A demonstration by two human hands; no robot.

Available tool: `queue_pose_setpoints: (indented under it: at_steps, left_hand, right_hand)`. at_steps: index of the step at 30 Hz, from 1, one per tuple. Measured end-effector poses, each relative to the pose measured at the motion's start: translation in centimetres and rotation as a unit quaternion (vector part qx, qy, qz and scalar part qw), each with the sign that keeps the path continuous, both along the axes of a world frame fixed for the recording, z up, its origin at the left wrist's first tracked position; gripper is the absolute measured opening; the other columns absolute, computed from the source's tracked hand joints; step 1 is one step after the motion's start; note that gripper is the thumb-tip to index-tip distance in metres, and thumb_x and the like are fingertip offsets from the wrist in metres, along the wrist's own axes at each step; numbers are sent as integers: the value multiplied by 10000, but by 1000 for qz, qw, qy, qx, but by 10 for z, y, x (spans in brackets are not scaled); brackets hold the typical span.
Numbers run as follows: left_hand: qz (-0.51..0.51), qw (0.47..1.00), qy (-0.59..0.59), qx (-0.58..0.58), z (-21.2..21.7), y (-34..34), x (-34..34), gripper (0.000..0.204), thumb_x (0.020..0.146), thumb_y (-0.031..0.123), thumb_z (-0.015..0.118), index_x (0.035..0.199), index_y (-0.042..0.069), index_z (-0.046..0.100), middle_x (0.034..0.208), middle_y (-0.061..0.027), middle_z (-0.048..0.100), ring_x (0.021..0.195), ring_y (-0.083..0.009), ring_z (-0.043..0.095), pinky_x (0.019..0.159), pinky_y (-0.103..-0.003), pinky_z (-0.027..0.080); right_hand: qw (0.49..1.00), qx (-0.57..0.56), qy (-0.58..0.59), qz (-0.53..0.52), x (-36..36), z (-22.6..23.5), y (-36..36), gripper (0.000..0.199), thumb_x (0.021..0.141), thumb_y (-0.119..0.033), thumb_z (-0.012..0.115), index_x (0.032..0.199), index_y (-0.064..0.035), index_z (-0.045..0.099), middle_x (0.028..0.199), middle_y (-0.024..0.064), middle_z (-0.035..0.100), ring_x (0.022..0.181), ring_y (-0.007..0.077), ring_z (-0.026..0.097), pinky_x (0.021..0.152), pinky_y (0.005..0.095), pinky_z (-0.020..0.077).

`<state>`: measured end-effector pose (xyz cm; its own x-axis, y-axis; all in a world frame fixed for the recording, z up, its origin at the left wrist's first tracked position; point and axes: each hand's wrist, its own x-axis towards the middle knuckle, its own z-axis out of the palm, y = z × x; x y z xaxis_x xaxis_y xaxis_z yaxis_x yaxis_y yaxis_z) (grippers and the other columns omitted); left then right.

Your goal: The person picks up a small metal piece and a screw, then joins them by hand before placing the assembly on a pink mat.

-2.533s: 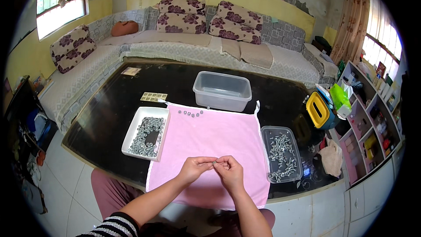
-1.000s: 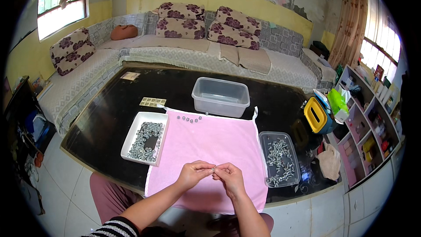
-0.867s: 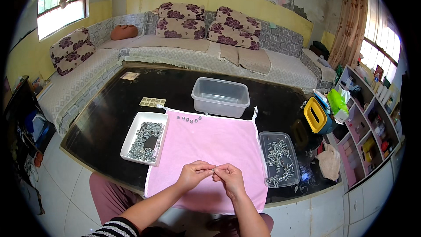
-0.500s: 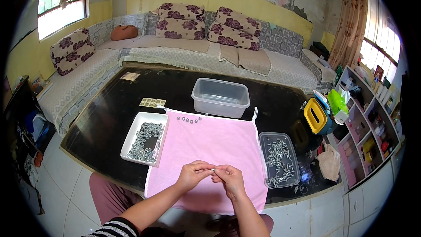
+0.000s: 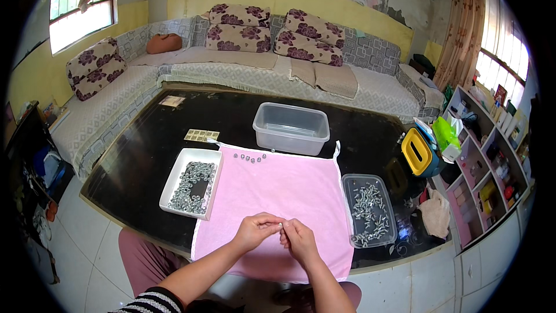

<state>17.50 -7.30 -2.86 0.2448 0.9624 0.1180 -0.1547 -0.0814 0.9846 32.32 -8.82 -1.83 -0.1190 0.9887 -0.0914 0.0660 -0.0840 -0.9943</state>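
Observation:
Over the near part of a pink cloth (image 5: 278, 191), my left hand (image 5: 255, 232) and my right hand (image 5: 300, 237) meet fingertip to fingertip. Both are closed in a pinch on one small silvery metal fastener (image 5: 281, 225); the fingers cover most of it, so its exact form does not show. To the left, a white box (image 5: 168, 188) holds many metal nuts (image 5: 192, 198). On the right is a clear plastic tray (image 5: 391, 220) with loose metal bolts (image 5: 370, 208). Several small metal pieces (image 5: 252, 160) lie in a loose group near the cloth's far edge.
A larger clear plastic bin (image 5: 291, 139) stands beyond the cloth on the black table (image 5: 133, 150). A card of square pictures (image 5: 201, 135) lies at its left. At right are a yellow-topped tissue box (image 5: 416, 152), a beige cloth (image 5: 434, 213) and a shelf unit (image 5: 463, 179).
My right hand has rolled slightly, its fingers curling in more around the fastener. My left hand holds almost the same place, and the trays have not moved.

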Motion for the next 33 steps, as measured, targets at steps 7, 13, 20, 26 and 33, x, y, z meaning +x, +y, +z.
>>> queue_pose_setpoints:
  at_steps: [7, 13, 20, 26, 33]
  left_hand:
    - [-26, 999, -18, -7, -2, 0, -1, 145, 781, 1, 619, 923, -26, 627, 927, -80, 605, 842, -126, 578, 755, -241, 482]
    - [-27, 1000, 12, -9, -3, 1, -1, 161, 788, 27, 620, 941, -25, 620, 931, -74, 604, 847, -126, 580, 763, -244, 480]
    - [-25, 999, -17, -29, -1, 1, 0, 149, 788, 4, 613, 933, -29, 618, 921, -80, 608, 841, -122, 575, 752, -236, 479]
    - [-27, 999, -15, -30, 1, 0, 0, 140, 793, -1, 605, 929, -33, 615, 924, -81, 606, 847, -126, 576, 758, -238, 481]
    - [-40, 998, -30, -34, -2, 1, -1, 139, 793, 2, 607, 927, -37, 613, 923, -77, 606, 850, -124, 577, 761, -243, 483]
  right_hand:
    - [999, -15, 37, 22, 6, -10, 2, 348, 897, -305, 469, 691, -32, 534, 530, 24, 500, 470, 81, 467, 433, 217, 381]
    - [1000, -12, 9, 14, 5, -4, 3, 342, 905, -293, 459, 686, -41, 537, 511, 17, 477, 450, 79, 435, 424, 198, 347]
    - [998, -26, 52, 26, 7, -6, 3, 388, 892, -328, 468, 645, -39, 548, 504, 16, 488, 436, 79, 442, 419, 210, 357]
    - [1000, -13, 15, -3, 3, -2, 2, 398, 887, -339, 473, 631, -42, 546, 491, 11, 480, 431, 77, 442, 415, 214, 358]
    - [1000, -8, 17, -8, 3, -3, 2, 377, 886, -332, 482, 654, -42, 543, 493, 11, 478, 429, 70, 441, 410, 209, 361]
